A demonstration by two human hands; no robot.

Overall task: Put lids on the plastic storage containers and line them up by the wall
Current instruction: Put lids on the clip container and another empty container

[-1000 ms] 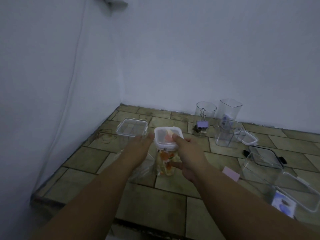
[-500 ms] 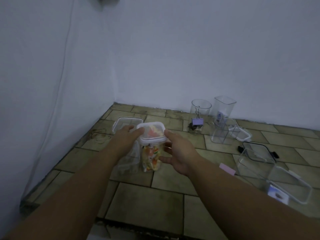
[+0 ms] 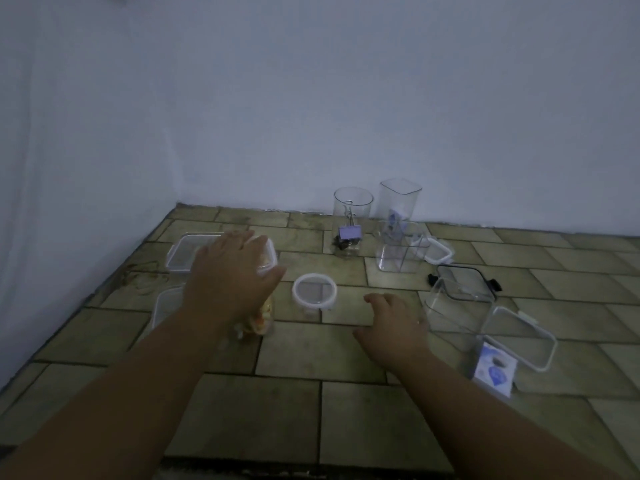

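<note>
A tall clear container (image 3: 261,318) with orange and yellow contents stands on the tiled floor. Its white-rimmed lid (image 3: 269,259) is on top. My left hand (image 3: 232,275) lies over that lid from above, fingers wrapped past its far edge and thumb out to the right. My right hand (image 3: 393,323) hovers low over the floor to the right, fingers apart and holding nothing. A round white-rimmed lid (image 3: 314,293) lies flat between my hands. By the back wall stand an open round container (image 3: 350,216) with binder clips and an open tall square container (image 3: 399,206).
A flat lidded box (image 3: 183,252) and a clear tub (image 3: 165,306) sit left of my left hand. On the right are a square container (image 3: 394,259), a white-rimmed lid (image 3: 437,251), a black-rimmed lid (image 3: 462,282), a clear box (image 3: 450,311) and a box with a blue-white packet (image 3: 496,370). The left wall is close.
My right hand has let go of the filled container and drawn back to the right. My left hand has shifted onto the top of the lid. The round lid has come into view.
</note>
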